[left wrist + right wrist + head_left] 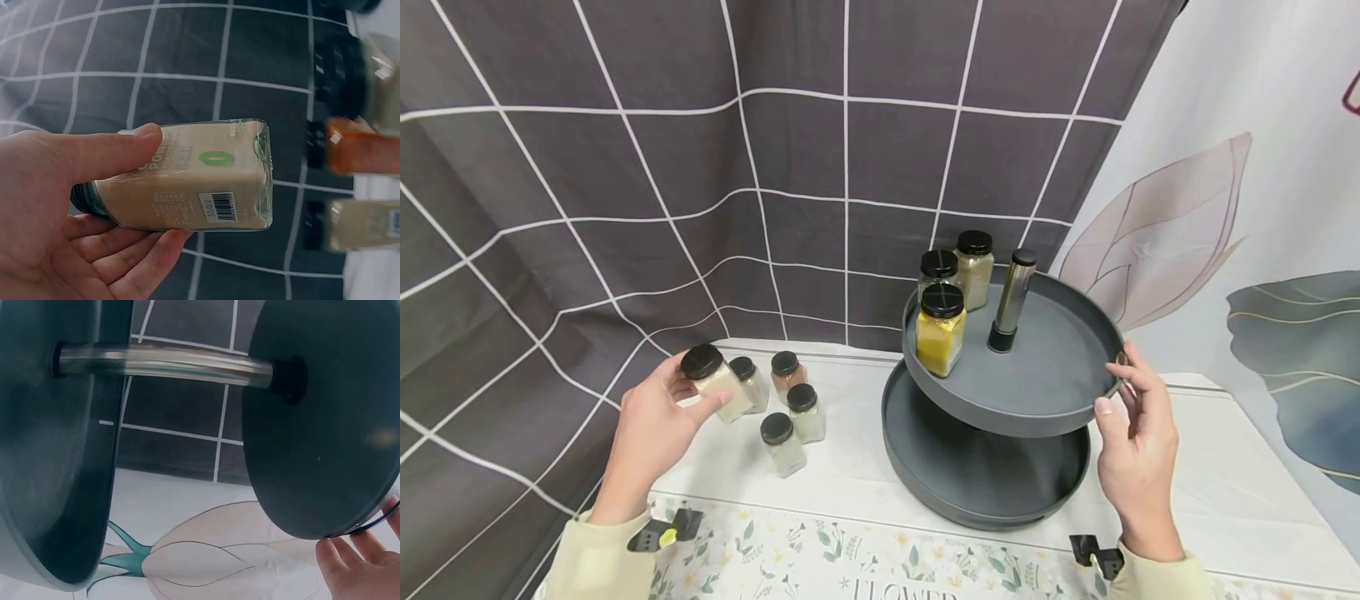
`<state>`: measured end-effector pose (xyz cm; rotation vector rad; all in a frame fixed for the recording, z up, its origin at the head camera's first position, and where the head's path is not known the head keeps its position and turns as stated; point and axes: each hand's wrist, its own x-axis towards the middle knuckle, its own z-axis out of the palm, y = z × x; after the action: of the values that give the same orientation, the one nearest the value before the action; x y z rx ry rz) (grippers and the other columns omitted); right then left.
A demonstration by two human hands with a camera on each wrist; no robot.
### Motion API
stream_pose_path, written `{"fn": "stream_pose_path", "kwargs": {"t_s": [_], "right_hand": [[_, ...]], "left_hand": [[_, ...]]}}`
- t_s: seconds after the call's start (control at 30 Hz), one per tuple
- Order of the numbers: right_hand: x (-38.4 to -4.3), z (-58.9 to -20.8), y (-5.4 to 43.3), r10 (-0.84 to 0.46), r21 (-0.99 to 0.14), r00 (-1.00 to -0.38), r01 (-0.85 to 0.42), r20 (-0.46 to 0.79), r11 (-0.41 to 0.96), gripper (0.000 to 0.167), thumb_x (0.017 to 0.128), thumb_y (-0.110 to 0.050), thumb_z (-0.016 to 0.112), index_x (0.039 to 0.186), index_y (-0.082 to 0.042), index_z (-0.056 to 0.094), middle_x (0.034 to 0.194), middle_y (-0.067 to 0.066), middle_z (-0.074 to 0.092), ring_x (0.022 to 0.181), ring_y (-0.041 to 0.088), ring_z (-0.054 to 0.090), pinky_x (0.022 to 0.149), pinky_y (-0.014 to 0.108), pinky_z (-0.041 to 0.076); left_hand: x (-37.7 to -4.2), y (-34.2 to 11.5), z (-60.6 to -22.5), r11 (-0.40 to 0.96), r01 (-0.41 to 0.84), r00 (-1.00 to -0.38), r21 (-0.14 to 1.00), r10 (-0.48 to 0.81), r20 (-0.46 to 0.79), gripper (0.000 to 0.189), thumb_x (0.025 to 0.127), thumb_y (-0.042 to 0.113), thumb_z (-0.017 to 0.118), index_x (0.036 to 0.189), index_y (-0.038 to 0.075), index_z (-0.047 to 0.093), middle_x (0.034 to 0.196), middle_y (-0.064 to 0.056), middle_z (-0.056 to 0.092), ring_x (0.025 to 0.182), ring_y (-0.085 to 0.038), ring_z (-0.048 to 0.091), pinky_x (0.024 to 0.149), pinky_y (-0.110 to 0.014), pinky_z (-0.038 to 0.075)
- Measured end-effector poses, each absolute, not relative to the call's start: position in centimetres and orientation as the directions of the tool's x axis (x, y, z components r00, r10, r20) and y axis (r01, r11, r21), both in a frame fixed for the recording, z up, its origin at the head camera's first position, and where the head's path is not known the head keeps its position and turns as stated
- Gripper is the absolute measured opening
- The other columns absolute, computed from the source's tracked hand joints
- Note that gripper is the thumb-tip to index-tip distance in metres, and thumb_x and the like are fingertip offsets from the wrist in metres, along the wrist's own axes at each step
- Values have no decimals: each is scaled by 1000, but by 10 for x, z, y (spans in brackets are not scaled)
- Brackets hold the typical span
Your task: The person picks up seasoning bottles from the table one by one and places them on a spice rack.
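My left hand (651,429) holds a square glass spice jar (733,398) between thumb and fingers, tilted above the white surface. The jar has a black lid, and pale beige powder fills it in the left wrist view, where a barcode label (219,207) shows. At the right, my right hand (1138,450) grips the rim of the upper tray of a dark grey two-tier spice rack (1045,375). Three black-lidded jars stand on that tray's left side: a yellow one (938,343), a beige one (976,279) and one partly hidden behind the yellow.
Several more jars (786,457) stand on the white surface beside my left hand, one with orange-brown powder (787,379). A metal post (1015,296) rises through the upper tray; the lower tray (985,492) lies beneath. A dark grid-patterned curtain (797,150) hangs behind.
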<state>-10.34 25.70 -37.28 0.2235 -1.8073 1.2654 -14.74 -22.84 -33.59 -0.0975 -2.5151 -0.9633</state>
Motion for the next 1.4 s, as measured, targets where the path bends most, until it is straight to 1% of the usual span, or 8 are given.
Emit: {"fn": "stream_pose_path", "kwargs": {"t_s": [0.07,0.17,0.3,0.47,0.6,0.87,1.17,1.4], "right_hand": [[-103,-374,257,322,-657,-578,-592,750,467,38,93,-1,55,125,18,52,152,22,42,143,22,40,116,27,31],[-103,-374,257,315,-651,-576,-596,754,470,38,92,0,56,126,18,51,152,22,41,143,23,39,117,28,29],[-102,-375,256,311,-646,-573,-596,758,476,38,92,1,56,125,19,51,152,23,40,143,23,39,117,28,29],[-101,-373,253,311,-638,-563,-605,766,477,38,90,2,58,123,20,51,151,25,41,142,24,39,117,27,31],[-99,-370,248,304,-620,-548,-605,779,499,37,90,2,59,121,21,52,148,28,41,142,25,40,116,27,33],[-93,-358,237,281,-576,-513,-615,811,539,36,88,3,61,117,23,53,142,34,41,138,25,42,116,28,34],[-94,-370,243,306,-582,-511,-565,803,584,38,88,-5,64,119,17,58,144,26,44,140,25,40,116,29,34],[-92,-372,240,305,-565,-500,-530,810,633,41,88,-14,66,119,13,61,144,24,46,140,30,39,116,28,32]], "left_hand": [[-144,-224,-329,746,241,-895,621,-76,439,68,80,15,86,139,3,55,110,-26,71,96,-38,72,83,-45,56],[-141,-219,-320,732,284,-883,619,-52,467,75,80,13,86,145,7,49,117,-23,70,98,-35,71,83,-26,56],[-139,-212,-311,720,347,-852,601,-27,523,76,79,10,87,145,10,49,119,-17,71,97,-27,71,81,-5,47],[-137,-201,-297,717,392,-815,577,-21,579,76,77,10,88,144,17,54,111,-13,74,91,-20,71,81,-5,47],[-134,-192,-286,717,414,-801,561,-6,598,77,77,12,89,145,21,55,112,-11,73,89,-24,72,81,-8,46],[-133,-173,-269,686,493,-762,535,45,645,84,73,7,91,147,19,54,110,-6,70,87,-23,72,82,-7,47],[-134,-144,-255,570,618,-713,541,117,691,79,73,4,90,144,22,58,116,-2,70,91,-15,72,84,-13,52],[-136,-118,-243,541,692,-657,478,200,727,76,75,13,90,143,19,58,113,0,69,86,-10,72,82,-23,56]]}}
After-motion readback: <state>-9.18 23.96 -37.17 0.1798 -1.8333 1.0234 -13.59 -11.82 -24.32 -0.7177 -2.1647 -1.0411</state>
